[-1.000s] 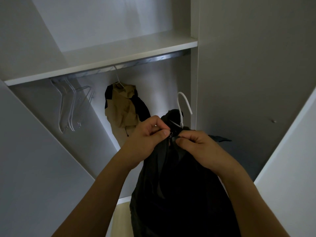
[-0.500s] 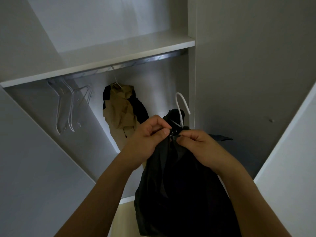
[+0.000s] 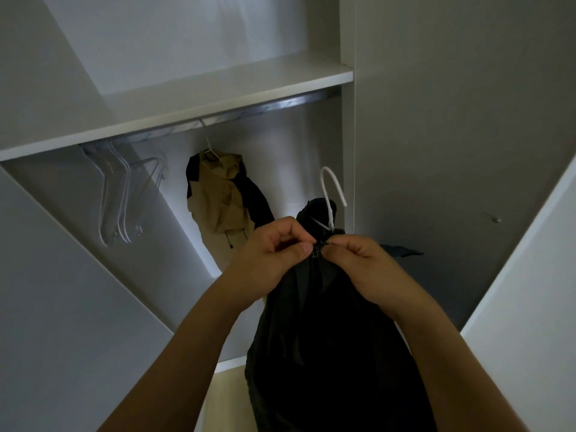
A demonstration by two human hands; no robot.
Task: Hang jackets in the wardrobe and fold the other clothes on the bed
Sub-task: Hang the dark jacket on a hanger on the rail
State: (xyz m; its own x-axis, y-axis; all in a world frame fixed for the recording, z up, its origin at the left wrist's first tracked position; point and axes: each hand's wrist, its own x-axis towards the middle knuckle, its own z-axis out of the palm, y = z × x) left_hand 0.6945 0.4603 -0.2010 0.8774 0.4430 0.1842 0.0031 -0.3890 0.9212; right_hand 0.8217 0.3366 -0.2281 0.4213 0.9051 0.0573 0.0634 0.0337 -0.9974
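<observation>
A black jacket (image 3: 324,338) hangs from a white hanger (image 3: 330,194) that I hold up in front of the open wardrobe. My left hand (image 3: 271,254) pinches the jacket's collar at the zip. My right hand (image 3: 364,266) pinches the other side of the collar, its fingertips meeting the left hand's at the zipper pull. The hanger's hook sticks up free above both hands, below the metal rail (image 3: 249,113). A tan and black jacket (image 3: 224,198) hangs from that rail further back.
Several bare white hangers (image 3: 121,194) hang at the rail's left end. A white shelf (image 3: 187,101) runs above the rail. Wardrobe doors (image 3: 62,307) stand open on both sides. A dark fabric piece (image 3: 402,251) shows behind my right hand.
The view has shifted slightly; both hands stay pinched at the jacket's collar, with the zip area nearly unchanged.
</observation>
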